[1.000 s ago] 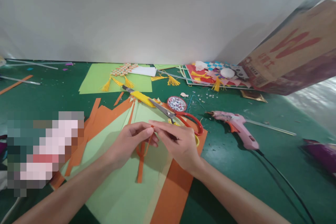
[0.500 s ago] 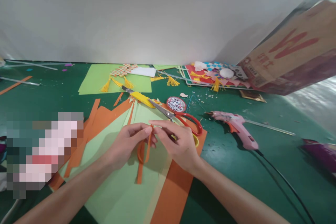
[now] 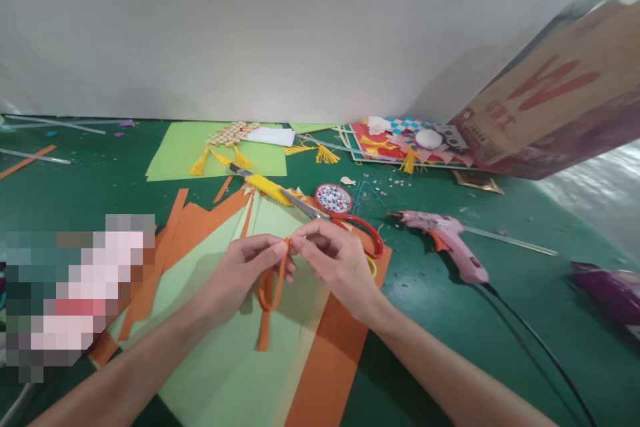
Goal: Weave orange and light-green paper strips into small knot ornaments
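Observation:
A narrow orange paper strip (image 3: 277,297) is bent into a loop that hangs below my fingers. My left hand (image 3: 250,270) pinches the top of it between thumb and forefinger. Close against it, my right hand (image 3: 333,260) grips the same strip at its upper end, fingertips pressed together. Another straight piece of orange paper (image 3: 264,333) shows beneath the loop; whether it joins the loop I cannot tell. Under both hands lie light green paper sheets (image 3: 210,360) over orange paper (image 3: 320,373). Just beyond my right hand are red-handled scissors (image 3: 373,230), partly covered by it.
A yellow utility knife (image 3: 267,188) lies by the scissors, near a round tin of small beads (image 3: 333,198). On the right are a pink glue gun (image 3: 450,237) with its cord and a brown paper bag (image 3: 550,93). Woven paper with yellow tassels (image 3: 235,133) lies at the back.
The hanging strip has swung into a rounder, wider loop. My right fingers have shifted slightly at its top, and the right hand's back has lifted a little. The view has drifted slightly.

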Motion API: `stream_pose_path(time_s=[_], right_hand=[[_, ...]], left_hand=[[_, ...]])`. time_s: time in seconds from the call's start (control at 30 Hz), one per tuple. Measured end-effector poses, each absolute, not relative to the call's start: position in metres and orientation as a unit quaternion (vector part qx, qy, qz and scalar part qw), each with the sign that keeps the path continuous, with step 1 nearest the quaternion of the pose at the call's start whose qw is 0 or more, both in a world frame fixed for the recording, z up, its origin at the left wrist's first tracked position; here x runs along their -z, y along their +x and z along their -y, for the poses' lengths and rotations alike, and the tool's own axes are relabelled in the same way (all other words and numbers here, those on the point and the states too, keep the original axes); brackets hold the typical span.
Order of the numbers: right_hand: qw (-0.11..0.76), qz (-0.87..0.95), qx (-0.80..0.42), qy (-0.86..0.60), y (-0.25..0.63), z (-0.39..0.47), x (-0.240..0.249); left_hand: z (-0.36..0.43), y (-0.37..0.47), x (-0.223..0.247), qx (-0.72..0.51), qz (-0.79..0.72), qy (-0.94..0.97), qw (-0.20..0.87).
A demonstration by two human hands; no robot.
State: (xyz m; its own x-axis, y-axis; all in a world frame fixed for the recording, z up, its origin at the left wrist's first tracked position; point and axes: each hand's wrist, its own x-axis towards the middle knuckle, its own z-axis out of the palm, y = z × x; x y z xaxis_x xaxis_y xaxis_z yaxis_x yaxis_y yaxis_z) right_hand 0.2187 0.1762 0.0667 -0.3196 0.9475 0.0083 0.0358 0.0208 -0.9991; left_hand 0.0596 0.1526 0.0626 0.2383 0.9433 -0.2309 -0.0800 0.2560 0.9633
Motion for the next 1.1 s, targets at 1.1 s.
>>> stream_pose_path(time_s=[1.1], right_hand=[[0.437, 0.648, -0.463, -0.417, 0.2185, -0.1768, -0.0647]], left_hand=[[-0.1518, 0.0597, -0.0595, -0.389, -0.434, 0.423, 0.694]])
